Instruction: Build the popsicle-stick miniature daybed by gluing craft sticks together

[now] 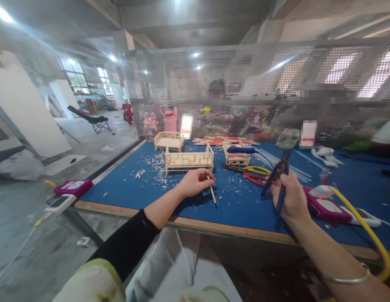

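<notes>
Three frames [189,161] look built, at eleven, twelve and two from our left hand [196,183]; it pinches a stick [213,193], joined to none. At three, our right hand [292,195] wraps round blurred pliers [280,201]. Loose sticks [224,141] lie unused at one.

No words, brands or numbers can be read anywhere. The purple box [73,187] at the left edge of the counter [125,188] has a pale panel with purple marks too small to make out; on the similar purple box [328,206] at the right, any print is too blurred to tell. The two pale upright things, one at the back [186,126], one farther right [308,134], are pixelated past reading
</notes>
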`<move>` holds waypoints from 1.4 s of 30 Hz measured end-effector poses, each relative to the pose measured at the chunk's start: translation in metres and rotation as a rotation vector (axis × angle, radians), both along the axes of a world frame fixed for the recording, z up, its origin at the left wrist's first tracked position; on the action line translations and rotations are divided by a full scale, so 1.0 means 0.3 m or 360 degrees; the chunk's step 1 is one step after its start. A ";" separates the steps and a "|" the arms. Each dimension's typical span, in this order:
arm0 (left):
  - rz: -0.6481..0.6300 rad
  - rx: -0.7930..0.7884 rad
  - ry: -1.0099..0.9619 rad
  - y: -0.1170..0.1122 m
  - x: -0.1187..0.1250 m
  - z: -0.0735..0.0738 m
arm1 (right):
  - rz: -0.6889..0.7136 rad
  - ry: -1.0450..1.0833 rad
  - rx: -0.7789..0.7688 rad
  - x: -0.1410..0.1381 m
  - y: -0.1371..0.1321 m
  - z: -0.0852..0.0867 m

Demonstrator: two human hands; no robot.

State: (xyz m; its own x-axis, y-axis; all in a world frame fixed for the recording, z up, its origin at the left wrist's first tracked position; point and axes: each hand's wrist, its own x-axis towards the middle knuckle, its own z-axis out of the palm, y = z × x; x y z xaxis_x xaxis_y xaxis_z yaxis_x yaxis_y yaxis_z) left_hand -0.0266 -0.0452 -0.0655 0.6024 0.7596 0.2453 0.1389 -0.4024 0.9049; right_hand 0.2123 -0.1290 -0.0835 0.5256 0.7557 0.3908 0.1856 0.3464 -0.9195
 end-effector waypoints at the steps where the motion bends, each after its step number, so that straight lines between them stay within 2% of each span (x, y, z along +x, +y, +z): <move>1: 0.0037 0.0100 -0.0046 0.001 0.000 -0.002 | -0.0016 0.0113 0.0002 -0.014 -0.005 -0.001; 2: 0.0080 0.0212 -0.0095 -0.001 0.000 -0.002 | -0.0036 0.0127 -0.0055 -0.027 -0.011 -0.003; 4: 0.0125 0.0432 -0.0123 -0.012 0.004 -0.003 | -0.0031 -0.0054 -0.0215 -0.043 -0.025 -0.013; 6: 0.0077 0.0584 0.0014 -0.028 0.014 -0.006 | 0.0027 -0.0195 -0.0296 -0.048 -0.034 -0.025; 8: -0.0009 0.0621 0.0266 -0.041 0.026 -0.013 | 0.0111 -0.0174 -0.0325 -0.047 -0.034 -0.036; 10: -0.0045 0.0571 0.0454 -0.047 0.037 -0.021 | 0.0192 -0.0079 -0.0349 -0.046 -0.028 -0.040; 12: -0.0028 0.0464 0.0445 -0.046 0.042 -0.025 | 0.0259 0.0015 -0.0377 -0.046 -0.021 -0.034; 18: 0.0154 -0.0185 -0.0084 -0.044 0.061 -0.010 | 0.0581 0.0074 -0.0401 -0.052 -0.012 0.025; 20: 0.0306 -0.0302 -0.0299 -0.053 0.086 -0.007 | 0.0656 0.0137 -0.0470 -0.057 -0.019 0.042; 22: 0.0544 -0.0265 -0.0492 -0.069 0.118 -0.009 | 0.0751 0.0227 -0.0528 -0.065 -0.035 0.052; 24: 0.0667 -0.0252 -0.0570 -0.091 0.151 -0.015 | 0.0896 0.0311 -0.0521 -0.078 -0.057 0.056; 26: 0.0549 -0.0385 -0.0556 -0.117 0.177 -0.019 | 0.1019 0.0389 -0.0430 -0.098 -0.076 0.060; 28: 0.0307 -0.0547 -0.0496 -0.142 0.190 -0.021 | 0.1071 0.0469 -0.0302 -0.122 -0.085 0.068; 30: 0.0132 -0.0593 -0.0413 -0.159 0.189 -0.020 | 0.1086 0.0501 -0.0221 -0.143 -0.080 0.077; 31: 0.0119 -0.0567 -0.0379 -0.163 0.184 -0.019 | 0.1082 0.0481 -0.0216 -0.147 -0.073 0.082; 34: 0.0304 -0.0459 -0.0359 -0.154 0.158 -0.015 | 0.0919 0.0206 -0.0357 -0.124 -0.042 0.083; 37: 0.0458 -0.0346 -0.0415 -0.131 0.136 -0.012 | 0.0602 -0.0462 -0.0475 -0.067 -0.014 0.072; 40: 0.0410 -0.0310 -0.0478 -0.120 0.130 -0.013 | 0.0515 -0.1093 -0.0524 -0.032 -0.008 0.070; 42: 0.0329 -0.0362 -0.0497 -0.122 0.132 -0.013 | 0.0551 -0.1327 -0.0624 -0.034 -0.013 0.078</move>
